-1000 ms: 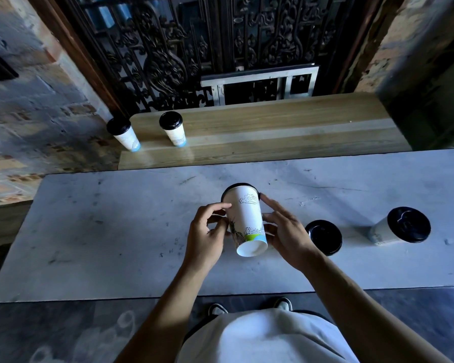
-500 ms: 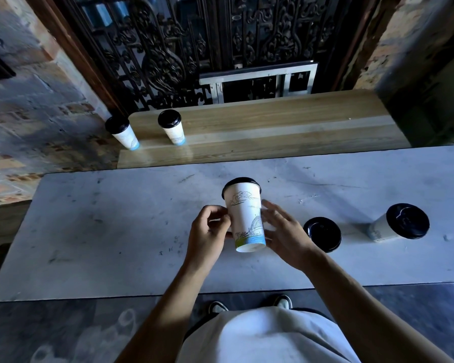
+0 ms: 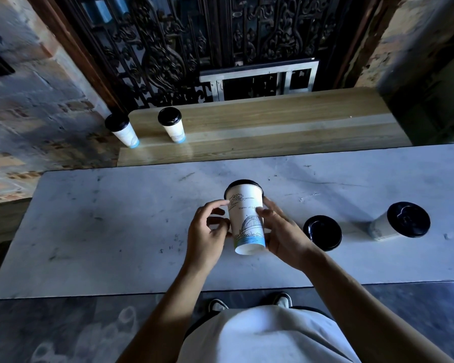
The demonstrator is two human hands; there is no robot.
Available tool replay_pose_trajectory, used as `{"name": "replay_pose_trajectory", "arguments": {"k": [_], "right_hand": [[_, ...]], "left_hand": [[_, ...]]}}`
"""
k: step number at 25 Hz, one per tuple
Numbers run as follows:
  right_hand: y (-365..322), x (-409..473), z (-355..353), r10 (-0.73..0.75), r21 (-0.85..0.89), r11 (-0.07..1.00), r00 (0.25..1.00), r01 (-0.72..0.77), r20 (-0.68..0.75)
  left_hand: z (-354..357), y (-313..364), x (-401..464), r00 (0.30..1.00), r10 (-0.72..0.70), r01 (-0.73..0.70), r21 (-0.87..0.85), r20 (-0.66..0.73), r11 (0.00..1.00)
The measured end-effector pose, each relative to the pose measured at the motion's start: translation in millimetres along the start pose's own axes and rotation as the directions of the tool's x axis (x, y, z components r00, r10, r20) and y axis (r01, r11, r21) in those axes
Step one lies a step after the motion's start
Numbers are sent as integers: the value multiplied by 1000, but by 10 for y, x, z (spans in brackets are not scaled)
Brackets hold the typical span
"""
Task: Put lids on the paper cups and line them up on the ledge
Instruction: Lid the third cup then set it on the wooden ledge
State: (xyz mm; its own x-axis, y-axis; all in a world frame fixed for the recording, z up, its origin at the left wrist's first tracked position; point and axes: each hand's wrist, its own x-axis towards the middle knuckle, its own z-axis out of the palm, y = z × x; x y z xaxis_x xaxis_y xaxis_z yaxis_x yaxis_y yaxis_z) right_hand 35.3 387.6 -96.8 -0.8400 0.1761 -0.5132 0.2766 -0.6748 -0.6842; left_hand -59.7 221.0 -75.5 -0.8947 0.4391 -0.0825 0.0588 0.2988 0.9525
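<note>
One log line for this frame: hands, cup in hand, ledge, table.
hands: left hand + right hand hold lidded cup above table | ledge: two lidded cups | table: two more lidded cups at right

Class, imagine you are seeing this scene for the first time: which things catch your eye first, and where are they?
First, the lidded paper cup held above the marble table between the left hand and right hand. Next, two lidded cups standing at the left end of the wooden ledge. Two more black-lidded cups sit on the table to the right.
</note>
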Motion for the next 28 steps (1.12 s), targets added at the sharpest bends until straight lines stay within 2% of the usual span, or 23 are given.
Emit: {"name": "replay_pose_trajectory", "arguments": {"k": [3,5,11,17,28], "right_hand": [[14,-1,13,-1,-48,999,1000,0,-16],[28,-2,35,-4,-110,994,999,-2,-50],[20,11,43,-26,-216,976,996,6,-89],[-20,36,-36,-53,-166,985,993,35,-101],[-30,30,-17,-86,-147,987,983,62,-163]], "left_hand": [[-4,34,-19,991,134,-131,118,-20,984],[10,50,-26,986,164,-159,130,-28,979],[37,70,-39,994,90,-91,-11,-58,996],[0,39,-43,997,23,-25,-33,-67,999],[-23,-19,-36,988,137,-136,34,-64,990]]}}
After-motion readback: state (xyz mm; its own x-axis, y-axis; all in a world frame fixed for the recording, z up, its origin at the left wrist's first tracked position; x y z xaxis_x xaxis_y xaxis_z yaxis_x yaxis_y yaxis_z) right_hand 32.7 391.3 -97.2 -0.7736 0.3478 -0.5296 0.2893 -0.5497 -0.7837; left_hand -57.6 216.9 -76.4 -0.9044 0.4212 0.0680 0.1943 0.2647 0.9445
